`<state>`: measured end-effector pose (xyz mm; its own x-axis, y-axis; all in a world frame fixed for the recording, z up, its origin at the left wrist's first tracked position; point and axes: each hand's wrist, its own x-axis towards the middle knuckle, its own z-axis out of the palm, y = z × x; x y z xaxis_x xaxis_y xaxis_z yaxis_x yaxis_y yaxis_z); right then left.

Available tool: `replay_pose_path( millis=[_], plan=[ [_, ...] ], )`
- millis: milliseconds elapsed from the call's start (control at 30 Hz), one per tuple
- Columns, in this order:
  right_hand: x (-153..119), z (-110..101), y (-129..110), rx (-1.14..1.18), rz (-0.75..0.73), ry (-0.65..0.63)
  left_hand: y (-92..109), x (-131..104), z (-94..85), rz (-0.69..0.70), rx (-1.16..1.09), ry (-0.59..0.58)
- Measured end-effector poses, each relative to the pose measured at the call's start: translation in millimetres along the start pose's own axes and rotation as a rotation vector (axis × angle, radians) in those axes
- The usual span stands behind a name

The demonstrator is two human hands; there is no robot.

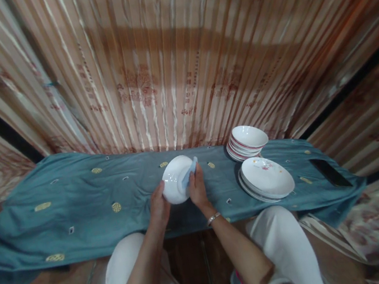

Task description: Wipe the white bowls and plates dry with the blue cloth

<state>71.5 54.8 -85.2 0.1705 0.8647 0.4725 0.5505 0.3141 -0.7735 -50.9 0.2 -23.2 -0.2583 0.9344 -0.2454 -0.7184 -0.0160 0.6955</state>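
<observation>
A white bowl point(174, 178) is tilted up above the cloth-covered table, its glossy surface facing me. My left hand point(159, 206) grips its lower left rim, fingers partly hidden behind it. In my right hand point(197, 185) is a light blue cloth point(188, 175), pinched and pressed against the bowl's right side. A bracelet circles the right wrist. To the right stands a stack of white bowls with red bands point(249, 136); in front of it sits a stack of white plates point(267, 177), the top one printed with flowers.
A teal tablecloth point(87, 207) with yellow pineapple prints covers the long narrow table. A dark phone point(330, 172) lies at its right end. Pleated curtains point(163, 69) hang close behind, with dark poles at both sides. My knees are against the front edge.
</observation>
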Motion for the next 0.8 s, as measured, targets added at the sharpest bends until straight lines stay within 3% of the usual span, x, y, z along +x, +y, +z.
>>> replay_pose_path(
  millis=[233, 500, 800],
  plan=[
    [-39, 8, -2, 0.036, 0.072, -0.009, 0, 3, 1.0, -0.008, 0.006, 0.015],
    [-83, 9, -21, -0.047, 0.038, -0.085, -1, 8, -2.2, -0.004, 0.037, 0.033],
    [-101, 0, -45, -0.132, -0.119, -0.185, -4, 10, -3.2, 0.003, 0.026, 0.032]
  ],
)
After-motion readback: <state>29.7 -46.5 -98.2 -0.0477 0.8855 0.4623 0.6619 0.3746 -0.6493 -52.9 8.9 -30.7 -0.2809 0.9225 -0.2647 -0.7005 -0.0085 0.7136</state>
